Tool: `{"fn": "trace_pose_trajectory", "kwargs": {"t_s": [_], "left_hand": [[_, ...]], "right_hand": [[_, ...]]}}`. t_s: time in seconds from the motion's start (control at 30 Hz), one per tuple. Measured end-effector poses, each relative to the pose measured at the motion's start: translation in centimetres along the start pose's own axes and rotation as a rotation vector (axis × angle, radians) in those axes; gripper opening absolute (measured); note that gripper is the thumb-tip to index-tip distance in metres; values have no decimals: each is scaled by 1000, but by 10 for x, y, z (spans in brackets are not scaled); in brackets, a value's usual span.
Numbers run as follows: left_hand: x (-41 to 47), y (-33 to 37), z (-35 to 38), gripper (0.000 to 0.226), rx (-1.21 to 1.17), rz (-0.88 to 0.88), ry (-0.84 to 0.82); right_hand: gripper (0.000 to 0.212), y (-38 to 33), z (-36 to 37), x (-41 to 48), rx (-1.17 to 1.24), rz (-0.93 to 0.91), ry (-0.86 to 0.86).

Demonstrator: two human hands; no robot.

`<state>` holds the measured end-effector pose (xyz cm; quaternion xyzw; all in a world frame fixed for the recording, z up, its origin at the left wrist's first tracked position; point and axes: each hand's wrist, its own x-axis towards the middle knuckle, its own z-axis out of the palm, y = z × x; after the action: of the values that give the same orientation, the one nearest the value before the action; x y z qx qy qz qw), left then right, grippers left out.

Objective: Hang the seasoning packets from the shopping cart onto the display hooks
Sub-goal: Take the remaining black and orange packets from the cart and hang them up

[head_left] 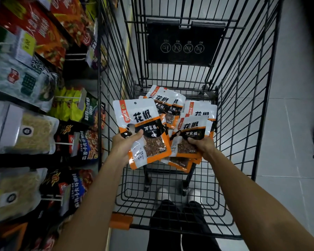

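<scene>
So both hands are over the shopping cart [243, 87], each w/ packets. Left hand [124, 144] is clamped on one seasoning packet [143, 131], thumb across its face, fingers behind, at approx 9 o'clock of the pile. It's held upright, print facing up, hang-hole [135, 102] at the top edge and clear of the grip, prob so it can slide straight onto a hook. Right hand [200, 144] is closed on a fanned stack of packets [190, 134] at approx 3 o'clock, pinched by the bottom edges; looks like a supply bunch kept ready while the left feeds singles. More loose packets [166, 100] lie on the cart floor at 12 o'clock, behind both hands. Display hooks [65, 97] stick out from the shelving at 9–10 o'clock, left of the cart, most already loaded w/ other goods. Cart sits just beside the shelving, so the reach is short. Judging by what's left, the task is far from done.
</scene>
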<state>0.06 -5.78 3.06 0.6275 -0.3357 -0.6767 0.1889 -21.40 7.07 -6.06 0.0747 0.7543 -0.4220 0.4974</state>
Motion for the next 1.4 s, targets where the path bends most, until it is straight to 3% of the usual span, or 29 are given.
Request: {"fn": "trace_pose_trajectory", "kwargs": {"t_s": [0.1, 0.2, 0.33, 0.43, 0.6, 0.87, 0.97, 1.03, 1.13, 1.23, 1.3, 1.4], "left_hand": [[-13, 12, -5, 27, 49, 50, -2], [-34, 30, -10, 34, 60, 98, 2], [-80, 54, -19, 57, 24, 188, -2], [-120, 66, -28, 41, -8, 287, 28], [-210, 76, -52, 24, -72, 503, 174], [-376, 54, -126, 33, -213, 758, 458], [-447, 37, -161, 21, -246, 828, 604], [-491, 22, -183, 24, -240, 872, 690], [-560, -7, -215, 30, -271, 918, 850], [-630, -48, -239, 20, -256, 945, 987], [-674, -81, -254, 28, -232, 981, 1060], [-745, -136, -278, 23, -259, 979, 1125]], "right_hand": [[37, -17, -11, -24, 33, -63, -53], [22, -38, -23, -53, 72, -107, -168], [34, -64, -35, -104, 32, -236, -331], [35, -82, -36, -145, 8, -341, -426], [45, -110, -31, -215, -88, -520, -540], [36, -133, 10, -343, -243, -795, -851], [41, -124, 34, -405, -257, -853, -1008], [44, -111, 50, -447, -279, -891, -1109], [38, -81, 67, -514, -314, -945, -1272], [25, -41, 76, -582, -364, -989, -1425], [17, -9, 77, -627, -374, -1010, -1507], [31, 51, 73, -691, -383, -1017, -1614]]}}
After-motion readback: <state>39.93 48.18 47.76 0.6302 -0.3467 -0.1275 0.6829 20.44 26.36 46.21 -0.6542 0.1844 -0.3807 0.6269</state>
